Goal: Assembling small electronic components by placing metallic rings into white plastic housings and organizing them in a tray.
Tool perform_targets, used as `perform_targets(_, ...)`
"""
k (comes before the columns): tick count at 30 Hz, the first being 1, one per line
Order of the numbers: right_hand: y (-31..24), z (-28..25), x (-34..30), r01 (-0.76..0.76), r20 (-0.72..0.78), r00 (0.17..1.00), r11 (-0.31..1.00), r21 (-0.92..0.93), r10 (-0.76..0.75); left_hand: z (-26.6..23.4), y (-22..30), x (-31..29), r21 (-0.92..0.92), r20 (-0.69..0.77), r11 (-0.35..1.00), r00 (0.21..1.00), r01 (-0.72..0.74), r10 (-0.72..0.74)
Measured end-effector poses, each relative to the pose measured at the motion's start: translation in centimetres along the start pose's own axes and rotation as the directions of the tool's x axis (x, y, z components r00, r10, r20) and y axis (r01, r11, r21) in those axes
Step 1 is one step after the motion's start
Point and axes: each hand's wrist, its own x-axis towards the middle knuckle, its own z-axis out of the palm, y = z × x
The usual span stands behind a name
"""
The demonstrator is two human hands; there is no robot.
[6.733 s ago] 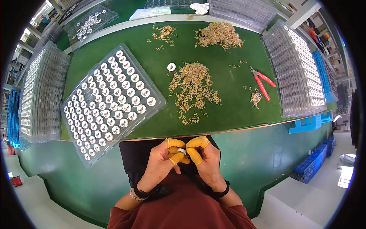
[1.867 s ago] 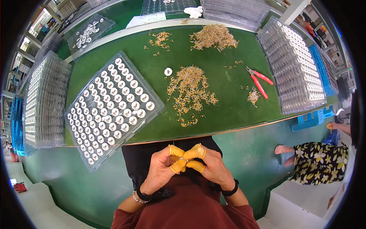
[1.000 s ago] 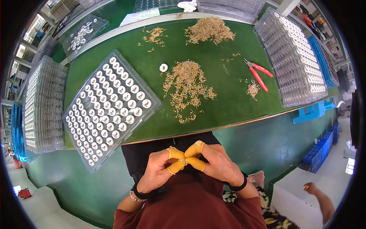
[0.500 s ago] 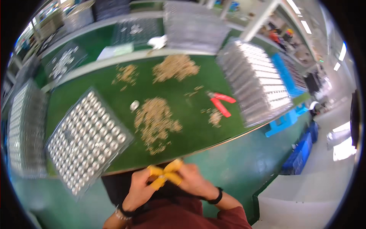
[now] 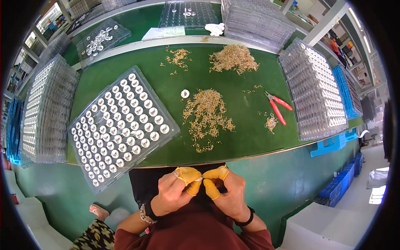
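Just off the front edge of the green table, my two hands meet, with yellow covers on thumbs and fingertips. My left hand (image 5: 177,187) is closed in a pinch around a small silver-white piece (image 5: 199,179), mostly hidden by the fingers. From the other side, my right hand (image 5: 228,191) pinches at that piece's edge; what its fingertips hold is too small to make out. Ahead lies a heap of tiny bent wire-leaded components (image 5: 208,110), with one loose silver-white disc (image 5: 185,93) beside it. To the left, a clear plastic tray (image 5: 171,114) holds rows of similar discs.
Red-handled cutters (image 5: 278,109) lie at right near a small component pile (image 5: 271,122). Larger heaps (image 5: 234,58) sit farther back. Stacked trays stand at the left (image 5: 50,112) and right (image 5: 312,89) table ends. Another person's foot (image 5: 99,211) shows at lower left.
The whole view has shifted, so the table appears farther right and higher, and it is sharper now. My hands stay together, their fingertips pinched closer. Another person's foot has come into view.
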Motion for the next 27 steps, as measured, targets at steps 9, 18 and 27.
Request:
perform_targets(9,0.2,0.8,0.5,0.062,0.028,0.998,0.968,-0.244,-0.057,-0.7,-0.9,-0.1,0.162,0.113,0.976,0.985,-0.145,0.127)
perform_targets(18,1.1,1.9,1.4,0.059,0.095,0.995,0.923,-0.381,-0.025,-1.0,-1.4,0.0,0.177,0.224,0.971,0.968,-0.158,0.117)
perform_targets(27,2.3,2.1,1.2,0.119,0.031,0.993,0.973,-0.196,-0.115,-0.2,-1.1,-0.1,0.115,0.141,0.991,0.989,-0.065,0.049)
